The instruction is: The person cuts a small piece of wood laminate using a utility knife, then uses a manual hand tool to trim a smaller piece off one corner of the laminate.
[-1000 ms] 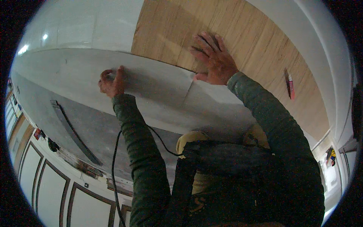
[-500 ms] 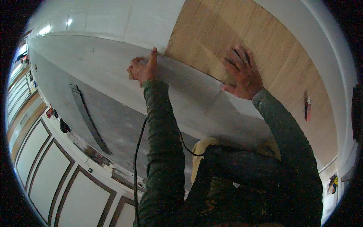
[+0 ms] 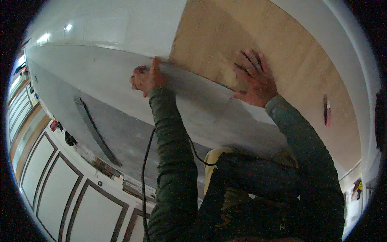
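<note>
A wood-grained sheet (image 3: 209, 36) lies along the edge between a glossy white surface and a pale grey one. My right hand (image 3: 258, 80) rests flat on it, fingers spread, with the thumb near the sheet's lower edge. Close to the sheet's left corner is my left hand (image 3: 149, 80). Its thumb is stretched up toward the seam while its other fingers are curled in. Whether those fingers hold something small is hidden. Farther right on the sheet lies a slim red and dark tool (image 3: 327, 115).
A long dark grey bar (image 3: 96, 131) lies on the darker grey surface at left. A black cable (image 3: 144, 177) runs beside my left forearm. White panels with dark frames (image 3: 96, 213) line the lower left, with assorted small items along their edge.
My left hand has shifted slightly left and down, its thumb still pointing up. The right hand stays flat on the sheet. The whole view has shifted a little.
</note>
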The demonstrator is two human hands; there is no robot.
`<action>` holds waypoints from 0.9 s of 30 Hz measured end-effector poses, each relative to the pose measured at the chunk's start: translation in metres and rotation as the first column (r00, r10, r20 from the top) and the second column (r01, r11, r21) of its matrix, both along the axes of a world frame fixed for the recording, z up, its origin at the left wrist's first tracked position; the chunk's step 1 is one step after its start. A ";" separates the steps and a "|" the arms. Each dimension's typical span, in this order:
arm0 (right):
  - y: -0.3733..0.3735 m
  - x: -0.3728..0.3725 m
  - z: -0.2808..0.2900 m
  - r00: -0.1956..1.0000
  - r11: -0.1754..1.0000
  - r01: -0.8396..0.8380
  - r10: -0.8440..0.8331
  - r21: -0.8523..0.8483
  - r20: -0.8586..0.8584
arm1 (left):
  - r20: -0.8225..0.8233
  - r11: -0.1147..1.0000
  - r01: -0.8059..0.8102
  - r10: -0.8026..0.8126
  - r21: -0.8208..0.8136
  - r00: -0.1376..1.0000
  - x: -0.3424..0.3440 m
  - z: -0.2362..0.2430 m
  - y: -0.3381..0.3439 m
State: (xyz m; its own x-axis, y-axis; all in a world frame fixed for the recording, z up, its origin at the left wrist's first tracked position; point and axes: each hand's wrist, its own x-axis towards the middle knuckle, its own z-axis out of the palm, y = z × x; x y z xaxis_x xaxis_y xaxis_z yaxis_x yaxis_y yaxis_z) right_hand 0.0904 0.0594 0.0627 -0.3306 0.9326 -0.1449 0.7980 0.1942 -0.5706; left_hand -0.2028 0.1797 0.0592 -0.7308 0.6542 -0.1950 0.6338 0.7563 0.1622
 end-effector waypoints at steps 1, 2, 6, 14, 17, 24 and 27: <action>-0.001 0.000 -0.001 1.000 1.000 0.001 -0.001 -0.022 0.010 | 0.008 0.999 -0.035 0.035 0.003 0.999 0.002 -0.001 0.000; -0.001 0.001 -0.003 1.000 0.999 0.008 -0.008 -0.035 0.023 | 0.020 1.000 -0.029 0.029 -0.011 0.999 -0.002 -0.008 -0.001; 0.000 -0.001 -0.006 0.998 1.000 0.012 -0.012 0.002 -0.064 | 0.029 0.992 0.014 -0.017 0.123 0.999 -0.010 -0.014 -0.006; -0.004 0.002 -0.013 0.998 0.998 0.014 -0.011 0.055 -0.054 | 0.032 0.990 0.032 -0.036 0.136 0.999 -0.003 -0.019 -0.011; -0.003 -0.001 -0.008 0.999 0.998 0.021 -0.019 0.061 -0.037 | 0.107 0.977 -0.005 -0.019 0.212 0.994 -0.018 -0.029 -0.010; 0.000 0.000 -0.006 1.000 0.999 -0.002 0.002 0.040 -0.012 | 0.013 0.985 -0.042 0.041 0.166 0.999 -0.005 -0.021 -0.004; -0.001 0.001 -0.007 1.000 0.999 0.001 0.000 0.044 -0.015 | 0.010 0.986 -0.038 0.037 0.163 0.999 -0.002 -0.020 -0.007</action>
State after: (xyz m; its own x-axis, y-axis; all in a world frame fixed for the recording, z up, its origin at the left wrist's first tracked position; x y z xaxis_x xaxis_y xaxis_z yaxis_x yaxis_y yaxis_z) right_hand 0.0909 0.0583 0.0556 -0.3320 0.9382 -0.0983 0.7894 0.2192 -0.5734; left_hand -0.2045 0.1730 0.0392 -0.7546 0.6495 -0.0929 0.6037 0.7428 0.2896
